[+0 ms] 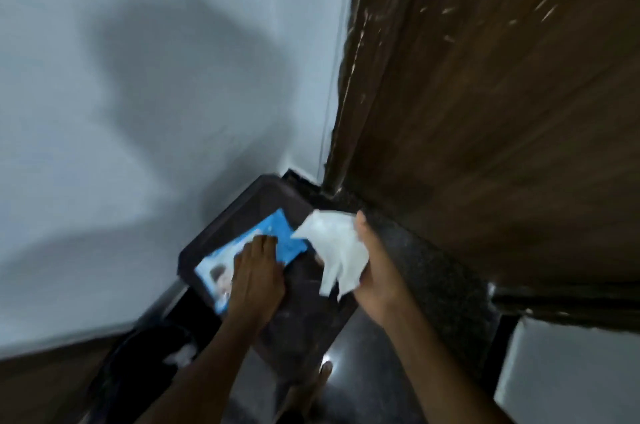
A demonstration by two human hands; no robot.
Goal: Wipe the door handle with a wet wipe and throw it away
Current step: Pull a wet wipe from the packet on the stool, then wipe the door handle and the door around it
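Observation:
A blue pack of wet wipes (277, 233) lies on a dark stool top (304, 306) in the corner. My left hand (258, 271) presses flat on the pack, fingers together. My right hand (372, 267) holds a white wet wipe (334, 247), which hangs crumpled just right of the pack. The brown wooden door (502, 112) fills the right side; no door handle is in view. The picture is blurred by motion.
A pale wall (156, 77) fills the left. A dark bin (145, 368) with something white inside stands low left of the stool. A dark speckled stone threshold (433, 264) runs along the door's foot. My foot (311, 392) rests on the glossy dark floor.

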